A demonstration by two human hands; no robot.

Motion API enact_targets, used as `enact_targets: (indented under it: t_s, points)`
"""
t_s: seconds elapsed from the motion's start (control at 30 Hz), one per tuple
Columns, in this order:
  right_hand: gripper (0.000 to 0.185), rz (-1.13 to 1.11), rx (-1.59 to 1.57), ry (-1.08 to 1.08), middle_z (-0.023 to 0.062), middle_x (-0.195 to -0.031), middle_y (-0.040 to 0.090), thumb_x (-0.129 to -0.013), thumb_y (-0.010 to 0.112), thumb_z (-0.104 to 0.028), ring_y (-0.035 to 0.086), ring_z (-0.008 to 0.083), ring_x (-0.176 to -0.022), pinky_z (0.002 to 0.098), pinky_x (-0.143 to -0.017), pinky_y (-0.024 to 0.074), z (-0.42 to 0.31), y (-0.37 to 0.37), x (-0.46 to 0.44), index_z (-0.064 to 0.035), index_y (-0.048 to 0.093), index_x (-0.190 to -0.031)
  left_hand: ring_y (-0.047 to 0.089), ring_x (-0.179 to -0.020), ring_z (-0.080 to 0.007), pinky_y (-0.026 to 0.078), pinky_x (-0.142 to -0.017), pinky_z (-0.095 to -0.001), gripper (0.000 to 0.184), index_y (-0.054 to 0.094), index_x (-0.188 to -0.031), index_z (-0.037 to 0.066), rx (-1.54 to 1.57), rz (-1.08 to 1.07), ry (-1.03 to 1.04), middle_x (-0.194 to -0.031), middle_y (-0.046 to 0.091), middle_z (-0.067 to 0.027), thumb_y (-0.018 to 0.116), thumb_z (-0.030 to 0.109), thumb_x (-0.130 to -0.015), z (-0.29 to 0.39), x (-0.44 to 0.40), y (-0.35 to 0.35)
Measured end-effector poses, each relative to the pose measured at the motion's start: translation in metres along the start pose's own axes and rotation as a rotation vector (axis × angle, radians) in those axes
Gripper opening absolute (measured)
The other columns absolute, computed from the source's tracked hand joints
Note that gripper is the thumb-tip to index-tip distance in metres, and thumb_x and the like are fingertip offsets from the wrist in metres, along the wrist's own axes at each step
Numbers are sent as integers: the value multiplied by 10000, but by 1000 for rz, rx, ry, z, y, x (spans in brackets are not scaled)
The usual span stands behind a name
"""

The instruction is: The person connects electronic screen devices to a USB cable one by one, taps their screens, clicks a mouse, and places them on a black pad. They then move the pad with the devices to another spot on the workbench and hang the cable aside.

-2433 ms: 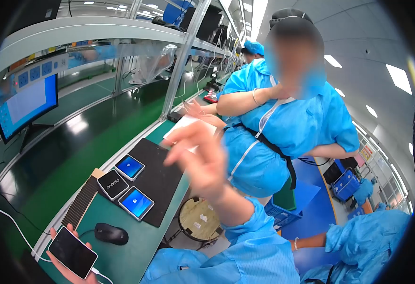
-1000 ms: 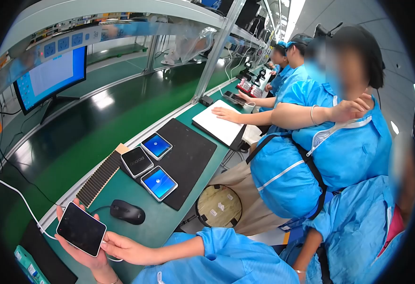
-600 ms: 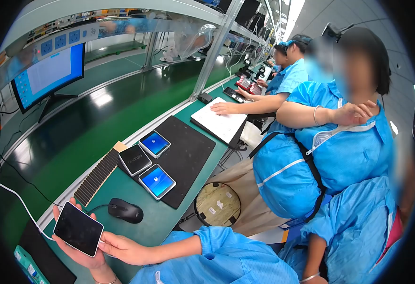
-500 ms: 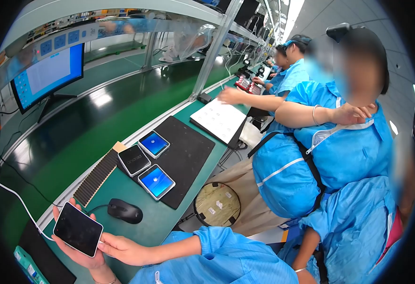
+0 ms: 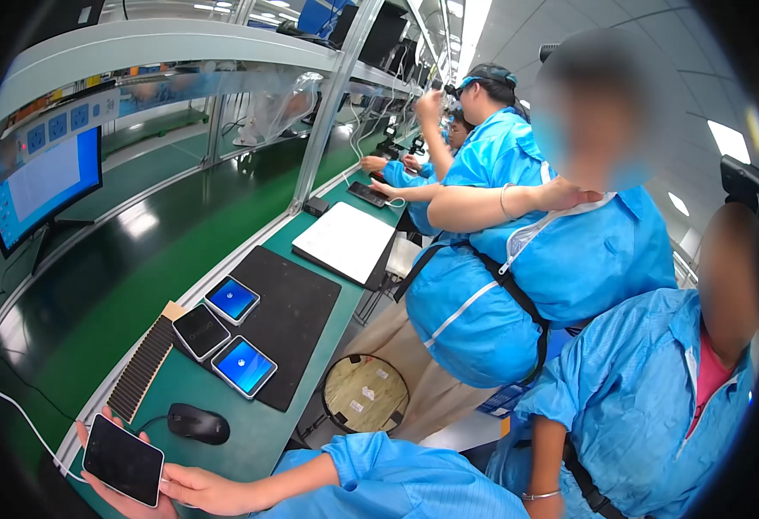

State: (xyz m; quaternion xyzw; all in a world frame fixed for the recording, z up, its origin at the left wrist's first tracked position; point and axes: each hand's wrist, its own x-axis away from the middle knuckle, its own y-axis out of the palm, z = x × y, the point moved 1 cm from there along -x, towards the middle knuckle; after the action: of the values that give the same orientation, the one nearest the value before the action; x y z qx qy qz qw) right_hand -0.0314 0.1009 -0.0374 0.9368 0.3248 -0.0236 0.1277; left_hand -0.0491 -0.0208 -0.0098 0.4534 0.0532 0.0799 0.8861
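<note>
A square touchscreen device [image 5: 125, 460] with a white frame and a dark screen sits in my hands at the lower left. Behind and under it, my left hand [image 5: 118, 500] supports it with the fingers wrapped round its far edge. The thumb and fingers of my right hand [image 5: 211, 490] pinch its lower right side. A white cable [image 5: 29, 419] runs up to the device's left side; its plug is hidden. Close by lies a black mouse [image 5: 198, 424]. Beyond it, two lit blue-screen devices [image 5: 233, 299] and one dark-screen device [image 5: 201, 331] rest partly on a black mat [image 5: 297, 320].
A ridged brown strip [image 5: 141, 370] lies along the bench's back edge. A monitor [image 5: 46, 186] stands at the left. Further along are a white board [image 5: 345, 240] and a metal post [image 5: 338, 108]. Co-workers in blue [image 5: 561, 259] crowd the right side, near a round stool [image 5: 366, 394].
My view has swung, so the bench things appear further left. Both hands keep holding the device. A co-worker's arm no longer reaches over the white board.
</note>
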Motion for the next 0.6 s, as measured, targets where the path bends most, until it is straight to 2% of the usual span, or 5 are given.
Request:
enact_targets:
  t_s: [0.23, 0.4, 0.47, 0.57, 0.6]
  points:
    - [294, -10, 14, 14, 35, -1037, 520, -1027, 376, -263, 459, 99, -1000, 272, -904, 391, -2, 2, 2, 7, 466, -1103, 410, -1302, -177, 448, -956, -324, 657, 232, -1484, 189, 4, 139, 17, -1433, 404, -119, 277, 559, -943, 2, 6, 17]
    - [291, -14, 11, -2, 32, -1009, 521, -1025, 381, -269, 463, 97, -973, 270, -892, 393, -4, 6, 2, 4, 466, -1082, 406, -1277, -168, 419, -972, -328, 663, 252, -1475, 227, 18, 121, 5, -1445, 393, -88, 231, 614, -937, 3, 5, 13]
    - [269, 145, 149, -53, -41, -794, 476, -1001, 465, -267, 438, 57, -707, 229, -603, 415, -9, 9, 6, -67, 547, -1161, 405, -1278, -168, 417, -973, -327, 660, 254, -1474, 229, 19, 131, 3, -1444, 394, -85, 231, 614, -937, 3, 6, 12]
    - [235, 174, 159, -23, 4, -762, 529, -991, 483, -251, 498, 102, -685, 271, -615, 440, -5, 9, 6, -42, 576, -1048, 425, -1267, -191, 472, -939, -348, 662, 243, -1475, 200, -41, 63, 11, -1442, 388, -113, 265, 592, -942, 3, 8, 13]
    - [235, 174, 156, -21, 4, -762, 529, -991, 483, -251, 498, 102, -685, 271, -615, 440, -1, 6, 5, -42, 576, -1048, 444, -1233, -327, 452, -955, -458, 666, 295, -1436, 99, -104, 54, 103, -1395, 409, -203, 279, 541, -938, 3, 9, 23]
